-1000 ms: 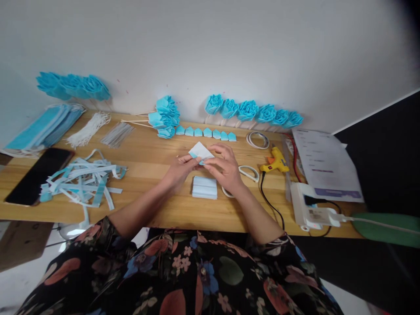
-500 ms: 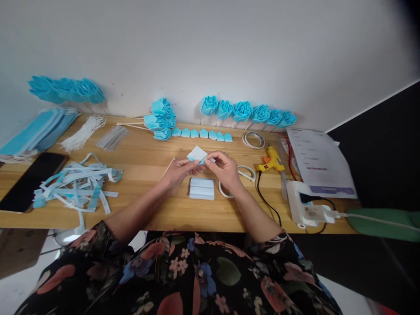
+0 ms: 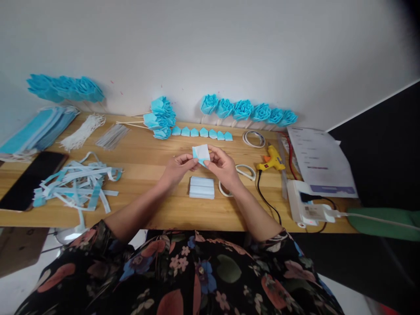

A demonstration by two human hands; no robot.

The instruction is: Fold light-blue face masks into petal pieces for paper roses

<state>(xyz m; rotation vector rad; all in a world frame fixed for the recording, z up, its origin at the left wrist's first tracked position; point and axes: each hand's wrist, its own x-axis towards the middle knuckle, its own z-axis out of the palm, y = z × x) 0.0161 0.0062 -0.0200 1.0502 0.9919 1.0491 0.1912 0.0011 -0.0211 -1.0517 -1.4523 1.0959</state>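
Between my two hands is a small square of face mask fabric (image 3: 201, 153), white with blue folded over along its left and lower edges. My left hand (image 3: 178, 168) pinches its lower left part. With thumb and fingers, my right hand (image 3: 224, 166) grips its lower right side. A stack of pale cut fabric pieces (image 3: 201, 187) lies on the table just below my hands. Behind them runs a row of several folded blue petals (image 3: 204, 132). Some blue fabric flowers on sticks (image 3: 160, 118) lie at that row's left end.
More blue flowers (image 3: 243, 110) lean on the wall. A yellow glue gun (image 3: 271, 159), tape rolls (image 3: 253, 139) and a power strip (image 3: 298, 203) are right. Cut strips (image 3: 77, 183), a phone (image 3: 31, 181), ear loops (image 3: 83, 131), wires (image 3: 112, 136) and masks (image 3: 41, 129) lie left.
The fabric piece has turned from a corner-up diamond to a nearly upright square. More of its blue fold shows, and my fingers have shifted along its lower edge.
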